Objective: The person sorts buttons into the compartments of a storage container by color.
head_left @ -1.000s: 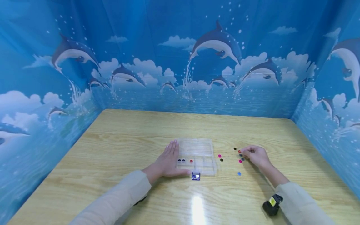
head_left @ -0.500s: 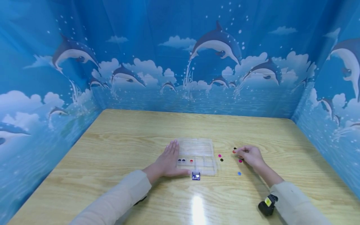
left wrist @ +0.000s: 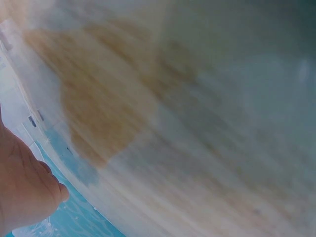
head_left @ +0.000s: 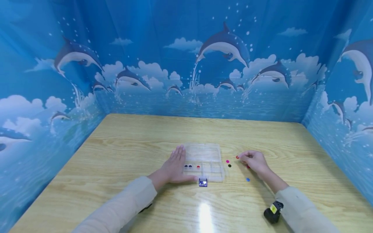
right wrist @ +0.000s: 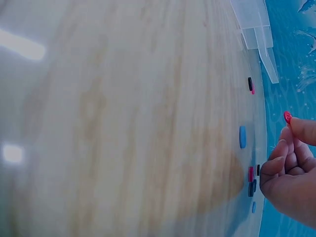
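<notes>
Between thumb and fingertips my right hand (head_left: 256,161) pinches a red button (right wrist: 287,117), raised over the table to the right of a clear plastic compartment box (head_left: 202,152). My left hand (head_left: 174,167) lies with straight fingers along the box's left side, its thumb stretched along the front edge. Inside the box sit two dark buttons (head_left: 190,166) and a red one (head_left: 198,167). Nearest the right hand on the table are a pink button (head_left: 227,161) and a black button (head_left: 229,165). Several more lie under the hand, partly hidden in the head view.
A blue button (head_left: 248,179) lies apart, nearer the front. At the box's front edge is a small purple-framed piece (head_left: 203,183). The wooden table (head_left: 140,136) backs onto a dolphin-print curtain (head_left: 163,97). A black wrist camera (head_left: 272,213) sits under the right sleeve.
My right hand has moved left toward the box with the red button, away from the group of loose buttons. It now covers the black button at the back. The left hand stays put.
</notes>
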The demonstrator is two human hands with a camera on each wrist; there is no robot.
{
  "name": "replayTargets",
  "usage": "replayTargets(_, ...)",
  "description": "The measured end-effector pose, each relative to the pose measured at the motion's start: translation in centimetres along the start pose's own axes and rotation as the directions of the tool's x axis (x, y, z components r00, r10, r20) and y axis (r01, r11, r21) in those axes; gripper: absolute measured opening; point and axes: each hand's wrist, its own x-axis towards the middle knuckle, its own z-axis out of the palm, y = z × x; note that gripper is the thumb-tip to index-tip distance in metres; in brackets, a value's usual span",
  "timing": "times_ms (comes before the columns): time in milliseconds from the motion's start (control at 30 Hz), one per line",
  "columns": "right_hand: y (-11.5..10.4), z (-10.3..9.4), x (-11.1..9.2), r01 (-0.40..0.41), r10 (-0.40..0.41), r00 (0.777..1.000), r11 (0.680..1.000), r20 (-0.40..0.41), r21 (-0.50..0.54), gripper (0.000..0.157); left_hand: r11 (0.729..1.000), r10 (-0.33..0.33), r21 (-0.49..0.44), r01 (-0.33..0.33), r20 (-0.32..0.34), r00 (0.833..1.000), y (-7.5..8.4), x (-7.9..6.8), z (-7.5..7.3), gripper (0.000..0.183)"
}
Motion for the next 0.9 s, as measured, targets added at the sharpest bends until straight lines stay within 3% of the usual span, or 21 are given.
replayTargets(900,-1.4,1.7,-0.1,0.056,-0.056,0.998,0.998,0.005,0.006,0.017,1.0,-0.005,0.003,0.005,0.006,1.0,-0.1,0.2,0.2,0.116)
